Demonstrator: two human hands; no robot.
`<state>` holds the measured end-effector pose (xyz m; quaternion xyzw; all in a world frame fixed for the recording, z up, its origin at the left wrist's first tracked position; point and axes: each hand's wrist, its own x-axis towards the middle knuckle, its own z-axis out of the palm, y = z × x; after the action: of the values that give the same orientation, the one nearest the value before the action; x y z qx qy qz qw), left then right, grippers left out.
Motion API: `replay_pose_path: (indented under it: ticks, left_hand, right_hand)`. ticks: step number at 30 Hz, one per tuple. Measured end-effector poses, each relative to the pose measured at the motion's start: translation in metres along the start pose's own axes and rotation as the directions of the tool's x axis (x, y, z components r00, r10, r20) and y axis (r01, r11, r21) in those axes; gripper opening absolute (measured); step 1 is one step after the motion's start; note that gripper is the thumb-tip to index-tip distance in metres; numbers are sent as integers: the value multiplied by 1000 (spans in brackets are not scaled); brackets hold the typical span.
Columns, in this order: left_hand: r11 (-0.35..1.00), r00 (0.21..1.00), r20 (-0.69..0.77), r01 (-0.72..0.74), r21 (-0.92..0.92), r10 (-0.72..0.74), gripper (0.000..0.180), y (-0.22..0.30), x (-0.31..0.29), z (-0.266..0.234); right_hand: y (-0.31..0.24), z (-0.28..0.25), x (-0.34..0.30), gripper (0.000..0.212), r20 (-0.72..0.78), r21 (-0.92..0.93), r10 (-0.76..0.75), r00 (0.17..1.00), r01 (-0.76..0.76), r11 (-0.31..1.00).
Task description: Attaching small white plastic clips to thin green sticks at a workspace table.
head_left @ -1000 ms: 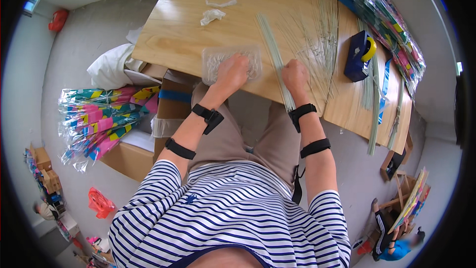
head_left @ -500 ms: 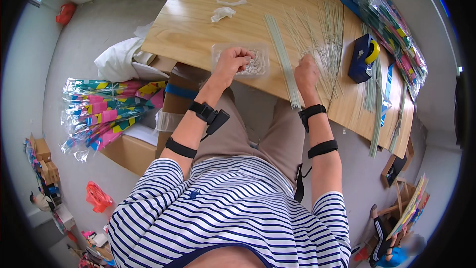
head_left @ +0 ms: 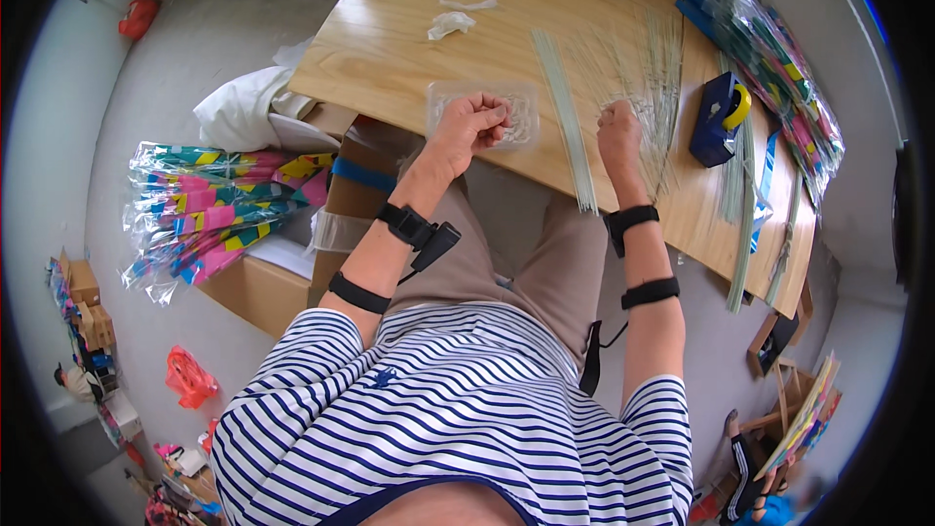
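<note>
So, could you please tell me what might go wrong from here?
The clear tray sits near the table's front edge, beneath the left hand, so a bump might tip it and spill the small white pieces. The loose thin rods fan out by the right hand and could tangle or scatter. Farther right, the overhanging pale green strips might be knocked off if brushed.

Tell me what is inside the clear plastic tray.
The clear plastic tray holds small whitish pieces, too tiny to identify; the left hand hides whatever lies beneath it.
</note>
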<state>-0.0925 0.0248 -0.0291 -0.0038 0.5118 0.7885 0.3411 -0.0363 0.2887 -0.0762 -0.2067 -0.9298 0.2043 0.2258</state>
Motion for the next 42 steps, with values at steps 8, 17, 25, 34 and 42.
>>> replay_pose_path:
  ticks: [8, 17, 25, 34, 42]
  left_hand:
    - [979, 996, 51, -64, -193, 75, 16, 20, -20, 9]
    - [999, 951, 308, 23, -47, -8, 14, 14, -62, 59]
    - [951, 950, 312, 98, -293, -1, 21, 20, -77, 53]
    - [952, 963, 269, 103, -287, -23, 20, 19, -82, 49]
    - [969, 966, 260, 81, -235, -18, 15, 18, -83, 53]
  right_hand:
    - [-54, -111, -103, 6, 333, 528, 102, 937, -276, 803]
    - [-92, -153, -135, 14, 361, 595, 115, 926, -323, 736]
    - [-123, -167, -129, 9, 96, 546, 56, 994, -100, 832]
    - [-127, -167, -132, 9, 116, 553, 52, 992, -108, 826]
    - [-129, -163, -131, 8, 113, 554, 48, 992, -104, 826]
